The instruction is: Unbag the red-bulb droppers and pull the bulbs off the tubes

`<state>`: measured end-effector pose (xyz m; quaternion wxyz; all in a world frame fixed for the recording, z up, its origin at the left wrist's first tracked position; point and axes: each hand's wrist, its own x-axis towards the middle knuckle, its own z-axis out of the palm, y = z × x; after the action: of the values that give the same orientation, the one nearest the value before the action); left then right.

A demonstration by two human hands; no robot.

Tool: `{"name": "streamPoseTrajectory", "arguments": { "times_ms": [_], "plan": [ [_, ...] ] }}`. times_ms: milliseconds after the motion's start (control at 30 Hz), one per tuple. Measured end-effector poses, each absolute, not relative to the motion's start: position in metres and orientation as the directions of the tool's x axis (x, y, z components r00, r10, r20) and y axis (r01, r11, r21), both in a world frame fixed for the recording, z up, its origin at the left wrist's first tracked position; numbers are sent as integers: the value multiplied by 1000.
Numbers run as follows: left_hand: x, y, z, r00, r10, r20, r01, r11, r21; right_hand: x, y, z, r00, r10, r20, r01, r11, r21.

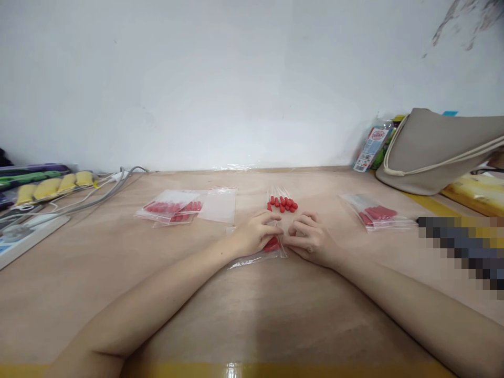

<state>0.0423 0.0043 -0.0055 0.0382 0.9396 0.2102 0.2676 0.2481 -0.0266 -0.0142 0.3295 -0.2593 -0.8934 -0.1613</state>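
Note:
A transparent plastic bag (254,259) with red-tipped sticks (271,244) inside lies flat on the table in front of me. My left hand (258,233) rests over it, fingers closed on its upper part and covering much of it. At the bag's right edge, the thumb and fingers of my right hand (309,237) are pinched together; the exact grip is partly hidden. Just beyond both hands, a loose bunch of thin pale sticks with red heads (283,203) lies on the tabletop, heads towards me.
Filled bags (171,206) are stacked at left, beside a flat whitish bag (218,205). Another filled bag (380,213) lies right. A power strip (31,236) and cables stand far left. A grey drawstring bag (441,152) and a carton (372,147) lean by the wall.

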Motion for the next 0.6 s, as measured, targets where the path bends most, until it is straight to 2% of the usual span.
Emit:
{"name": "streamPoseTrajectory", "arguments": {
  "times_ms": [167, 400, 500, 600],
  "plan": [
    [45, 5, 0, 823, 343, 452, 340, -936, 91, 248, -27, -13, -689, 342, 640, 556, 815, 164],
    [46, -1, 11, 915, 254, 314, 270, -963, -8, 247, -28, -6, -785, 296, 544, 518, 795, 315],
    [41, -1, 13, 900, 307, 310, 318, -948, 16, 250, -28, -2, -797, 311, 518, 511, 805, 303],
    [33, 1, 19, 849, 394, 353, 375, -919, 123, 255, -30, 1, -811, 328, 485, 480, 847, 229]
  ]
}}
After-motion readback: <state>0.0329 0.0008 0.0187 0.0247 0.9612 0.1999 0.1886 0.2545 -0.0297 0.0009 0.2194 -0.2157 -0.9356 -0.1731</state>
